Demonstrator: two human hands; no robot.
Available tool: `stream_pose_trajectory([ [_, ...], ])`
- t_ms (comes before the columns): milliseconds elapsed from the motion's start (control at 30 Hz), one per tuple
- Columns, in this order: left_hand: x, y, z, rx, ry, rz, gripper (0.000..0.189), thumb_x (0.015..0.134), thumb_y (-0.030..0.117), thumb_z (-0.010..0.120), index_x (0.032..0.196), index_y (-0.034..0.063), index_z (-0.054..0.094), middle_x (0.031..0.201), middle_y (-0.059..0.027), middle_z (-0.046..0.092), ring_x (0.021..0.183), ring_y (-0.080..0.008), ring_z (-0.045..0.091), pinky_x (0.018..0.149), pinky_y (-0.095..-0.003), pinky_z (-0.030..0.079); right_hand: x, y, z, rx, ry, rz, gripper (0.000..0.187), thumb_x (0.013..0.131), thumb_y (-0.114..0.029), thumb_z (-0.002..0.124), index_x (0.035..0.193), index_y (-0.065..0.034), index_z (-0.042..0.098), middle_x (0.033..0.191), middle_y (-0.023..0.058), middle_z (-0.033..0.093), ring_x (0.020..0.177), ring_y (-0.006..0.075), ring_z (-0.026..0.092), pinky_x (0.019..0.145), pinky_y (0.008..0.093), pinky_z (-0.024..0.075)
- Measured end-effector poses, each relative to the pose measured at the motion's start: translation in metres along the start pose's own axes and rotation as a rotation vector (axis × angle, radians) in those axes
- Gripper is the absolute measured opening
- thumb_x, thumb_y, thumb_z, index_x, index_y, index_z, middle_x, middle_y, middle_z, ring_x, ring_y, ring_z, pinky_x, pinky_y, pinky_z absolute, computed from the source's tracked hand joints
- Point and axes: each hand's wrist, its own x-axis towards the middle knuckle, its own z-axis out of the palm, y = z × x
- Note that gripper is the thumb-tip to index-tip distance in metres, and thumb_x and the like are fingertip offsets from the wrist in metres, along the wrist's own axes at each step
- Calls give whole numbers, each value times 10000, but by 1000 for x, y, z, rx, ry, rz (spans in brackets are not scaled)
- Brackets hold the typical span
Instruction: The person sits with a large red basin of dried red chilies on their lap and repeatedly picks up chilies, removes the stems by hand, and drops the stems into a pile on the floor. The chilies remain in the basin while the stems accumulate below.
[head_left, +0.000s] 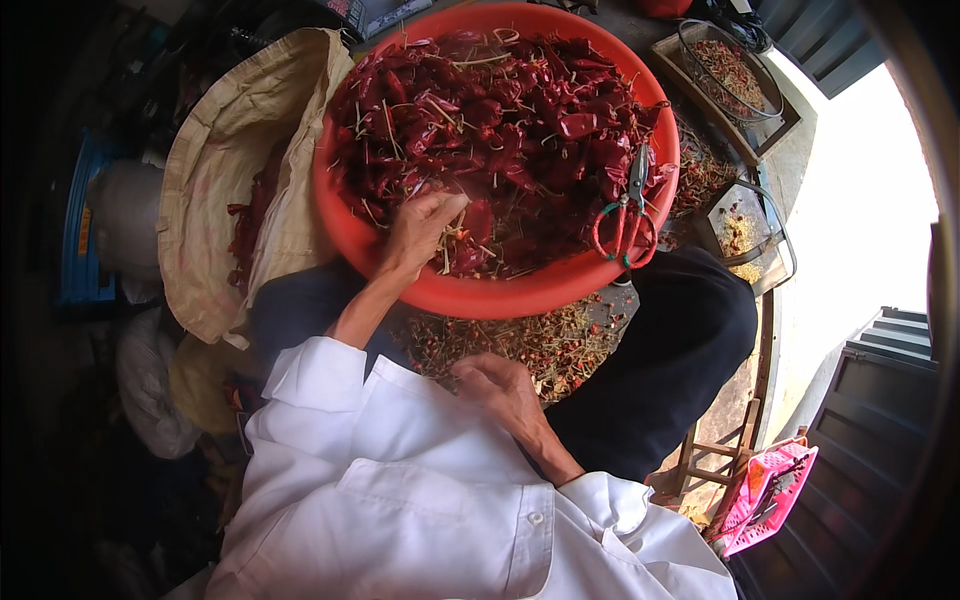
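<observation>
A wide red plastic basin (480, 298) stands before me, heaped with dried red chilies (487, 112) that have pale stems. Over its near left part is my left hand (427, 225), fingers bent and drawn together beside some stems and a chili; whether it grips any is hidden. My right hand (499, 386) is nearer my body, below the basin, above scattered stem scraps (525, 337) on the floor. Its fingers curl and blur, so any hold is unclear. Scissors (630, 210) with red-and-green wrapped handles lie at the basin's right side, blades pointing away from me.
Left of the basin, a tan woven sack (217, 195) gapes, with chilies inside. At right stand a wooden tray (739, 139) under a wire-rimmed sieve (731, 75), and a handled metal scoop (750, 240). A pink plastic basket (772, 495) leans by a wooden frame (712, 457).
</observation>
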Motion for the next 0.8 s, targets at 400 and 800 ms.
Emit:
stream_pose_trajectory([
  [400, -13, 9, 0, -341, 32, -114, 315, 1059, 355, 679, 1078, 43, 722, 812, 34, 661, 612, -27, 587, 503, -176, 458, 38, -80, -28, 133, 244, -322, 292, 1079, -211, 647, 1221, 37, 710, 997, 69, 760, 751, 99, 683, 727, 264, 588],
  [800, -72, 7, 49, -364, -23, -59, 336, 1076, 366, 650, 1060, 37, 718, 796, 31, 622, 702, -39, 567, 632, -203, 472, 38, -56, -8, 41, 212, -418, 223, 1008, -157, 760, 1160, -8, 693, 905, -11, 679, 786, 54, 623, 698, 216, 511],
])
